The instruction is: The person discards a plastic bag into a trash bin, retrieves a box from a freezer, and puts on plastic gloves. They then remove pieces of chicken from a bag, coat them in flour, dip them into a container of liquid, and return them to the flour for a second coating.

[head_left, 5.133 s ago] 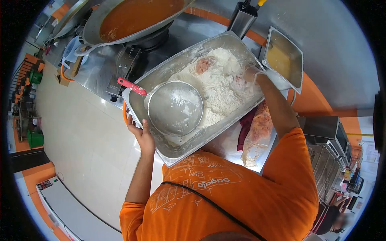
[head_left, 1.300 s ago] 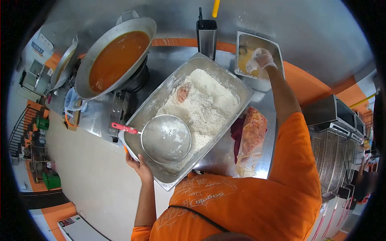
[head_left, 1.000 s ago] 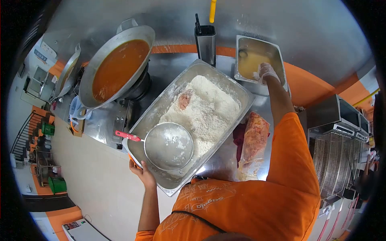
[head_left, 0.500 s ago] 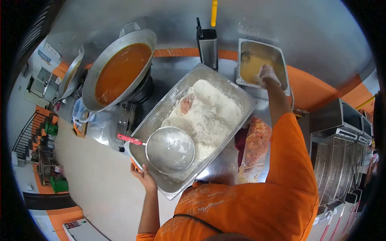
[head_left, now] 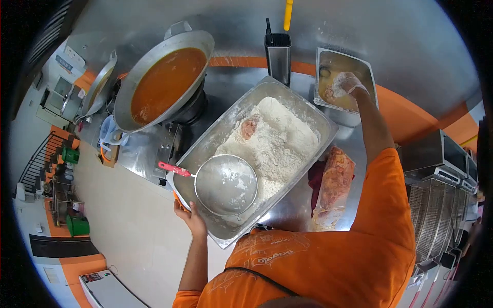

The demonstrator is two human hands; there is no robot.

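My left hand (head_left: 192, 217) grips the near left edge of a large metal tray (head_left: 303, 178). White flour (head_left: 281, 138) fills much of that tray, with one piece of raw meat (head_left: 249, 128) on it. A round sieve (head_left: 226, 185) with a red handle lies at the tray's near left end. My right hand (head_left: 349, 84), in a clear glove, is inside a smaller metal container (head_left: 347, 114) of cloudy yellowish liquid. Its fingers are bent around a pale, lumpy piece, partly hidden by the glove. A plastic bag of raw meat (head_left: 335, 179) lies right of the tray on a dark red cloth (head_left: 316, 183).
A wide wok (head_left: 120, 109) of orange-brown liquid stands on a burner at the left, with another pan (head_left: 99, 84) beyond it. A metal knife holder (head_left: 279, 60) stands behind the tray. Wire racks (head_left: 436, 218) are at the right.
My right hand has gone from the flour tray into the liquid container, and now lifts a pale piece there. The meat piece beside that hand earlier no longer shows in the flour. My left hand stays at the tray.
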